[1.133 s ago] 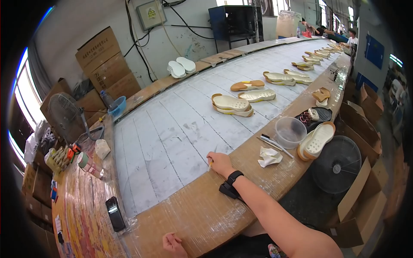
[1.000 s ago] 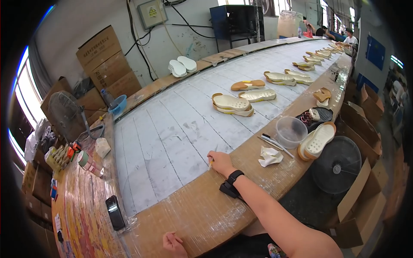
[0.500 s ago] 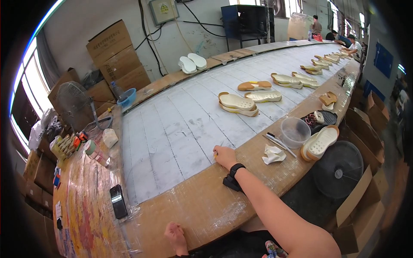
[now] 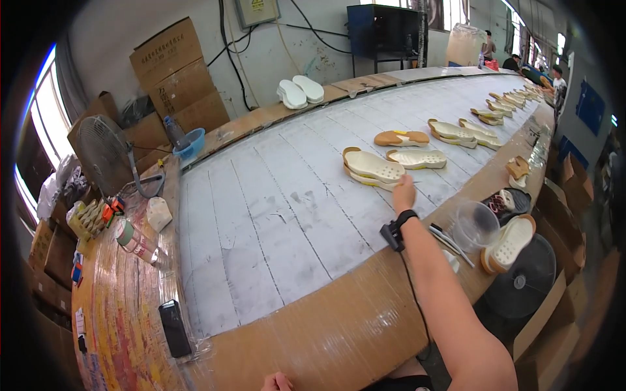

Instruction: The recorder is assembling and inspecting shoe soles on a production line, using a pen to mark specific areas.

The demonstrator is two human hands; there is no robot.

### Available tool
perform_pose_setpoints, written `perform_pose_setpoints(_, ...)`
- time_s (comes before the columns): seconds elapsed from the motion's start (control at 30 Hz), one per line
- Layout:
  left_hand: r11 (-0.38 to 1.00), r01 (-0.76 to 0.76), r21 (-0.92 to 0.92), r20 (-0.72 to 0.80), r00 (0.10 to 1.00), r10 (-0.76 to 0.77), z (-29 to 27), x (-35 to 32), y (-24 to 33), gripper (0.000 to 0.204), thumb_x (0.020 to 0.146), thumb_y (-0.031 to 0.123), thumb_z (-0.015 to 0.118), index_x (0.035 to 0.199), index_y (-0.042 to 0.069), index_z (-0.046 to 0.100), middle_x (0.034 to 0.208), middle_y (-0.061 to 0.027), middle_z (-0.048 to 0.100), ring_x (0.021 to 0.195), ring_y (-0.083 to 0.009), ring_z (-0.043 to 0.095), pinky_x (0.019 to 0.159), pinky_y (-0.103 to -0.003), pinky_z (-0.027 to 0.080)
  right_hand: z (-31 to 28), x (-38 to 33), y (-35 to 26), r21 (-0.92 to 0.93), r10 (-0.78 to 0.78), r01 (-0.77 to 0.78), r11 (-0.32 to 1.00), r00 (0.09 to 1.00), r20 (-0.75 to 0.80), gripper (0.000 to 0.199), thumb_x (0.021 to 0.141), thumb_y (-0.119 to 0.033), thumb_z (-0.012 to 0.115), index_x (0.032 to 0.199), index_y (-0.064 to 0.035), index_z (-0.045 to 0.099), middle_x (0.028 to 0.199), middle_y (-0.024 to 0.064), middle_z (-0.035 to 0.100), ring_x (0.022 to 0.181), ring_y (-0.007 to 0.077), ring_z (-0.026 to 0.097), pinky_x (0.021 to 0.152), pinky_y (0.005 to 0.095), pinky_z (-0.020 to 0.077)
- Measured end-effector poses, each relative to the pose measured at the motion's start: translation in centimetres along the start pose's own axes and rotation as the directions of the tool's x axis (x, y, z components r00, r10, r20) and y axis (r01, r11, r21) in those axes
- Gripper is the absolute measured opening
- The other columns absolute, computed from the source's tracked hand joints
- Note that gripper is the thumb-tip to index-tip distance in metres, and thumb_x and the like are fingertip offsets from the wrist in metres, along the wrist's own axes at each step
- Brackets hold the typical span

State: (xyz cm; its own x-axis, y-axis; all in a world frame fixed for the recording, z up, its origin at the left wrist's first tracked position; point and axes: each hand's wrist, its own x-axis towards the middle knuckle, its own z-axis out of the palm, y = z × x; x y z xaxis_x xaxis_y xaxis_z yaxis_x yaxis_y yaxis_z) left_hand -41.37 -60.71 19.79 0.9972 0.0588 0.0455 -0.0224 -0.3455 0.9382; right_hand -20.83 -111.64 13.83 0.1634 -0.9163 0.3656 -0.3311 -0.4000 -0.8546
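My right hand (image 4: 405, 194) reaches over the white work surface (image 4: 261, 215), its fingers closed at the near right end of a cream shoe sole (image 4: 375, 167) with a tan rim. That sole lies on another one at a slight slant. Beside it are a perforated cream sole (image 4: 417, 159) and a tan sole (image 4: 401, 138) with its underside up. On my right wrist is a black band with a small black box (image 4: 392, 236) and a cable. Only part of my left hand (image 4: 278, 382) shows at the lower edge, fingers curled; anything inside them is hidden.
More soles (image 4: 452, 132) run in a line toward the far end. Near the right edge stand a clear plastic tub (image 4: 475, 225), pens (image 4: 451, 245) and a cream sole pair (image 4: 510, 244). A phone (image 4: 175, 328) and bottle (image 4: 135, 241) lie left. Other people are far back.
My right hand has moved forward and right, from the near edge of the white surface to the cream sole. My left hand has sunk toward the lower edge. The view has shifted.
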Motion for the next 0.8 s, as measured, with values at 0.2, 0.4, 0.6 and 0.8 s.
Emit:
perform_pose_setpoints(0.2, 0.987, -0.023, 0.162, 0.089, 0.996, 0.009, 0.1, 1.1, -2.4, 0.018, 0.082, 0.013, 0.054, 0.069, 0.001, 0.054, 0.058, -0.0058, 0.052, 0.052, -0.0132, 0.049, 0.049, -0.026, 0.040, 1.6, 5.8, 1.8, -0.262, 0.143, -0.126, 0.957, 0.989, 0.048, 0.038, 0.077, -0.023, 0.054, 0.113, -0.0119, 0.049, 0.102, 0.0200, 0.057, 0.096, 0.0368, 0.052, 0.081, 0.0414, 0.0422)
perform_pose_setpoints(0.4, 0.968, -0.048, 0.248, 0.125, 0.992, 0.017, -0.3, 1.8, -1.5, 0.015, 0.080, 0.013, 0.058, 0.073, 0.000, 0.057, 0.062, -0.0100, 0.056, 0.054, -0.0177, 0.052, 0.052, -0.029, 0.043, 2.0, 8.9, 1.3, -0.151, 0.087, -0.044, 0.988, 0.954, 0.288, 0.031, 0.068, -0.019, 0.061, 0.094, -0.0029, 0.062, 0.088, 0.0155, 0.063, 0.083, 0.0280, 0.060, 0.073, 0.0335, 0.0452)
perform_pose_setpoints(0.6, 0.963, -0.058, 0.264, 0.129, 0.991, 0.025, -0.4, 1.9, -1.4, 0.016, 0.079, 0.014, 0.059, 0.073, 0.000, 0.058, 0.066, -0.0105, 0.058, 0.059, -0.0179, 0.054, 0.055, -0.029, 0.044, 1.4, 7.9, 4.9, -0.074, 0.168, -0.151, 0.986, 0.917, 0.362, 0.035, 0.065, -0.017, 0.063, 0.096, 0.0006, 0.060, 0.086, 0.0142, 0.063, 0.080, 0.0209, 0.060, 0.070, 0.0295, 0.0447)
perform_pose_setpoints(0.8, 0.985, -0.051, 0.163, 0.116, 0.993, 0.032, 0.9, 1.2, -1.0, 0.016, 0.080, 0.015, 0.059, 0.076, 0.000, 0.058, 0.068, -0.0103, 0.058, 0.061, -0.0191, 0.055, 0.058, -0.029, 0.044, 1.1, 4.3, 1.6, 0.249, 0.310, -0.568, 0.784, 0.707, 0.636, 0.042, 0.068, -0.009, 0.062, 0.106, 0.0011, 0.047, 0.095, 0.0114, 0.055, 0.083, 0.0228, 0.054, 0.073, 0.0318, 0.0446)
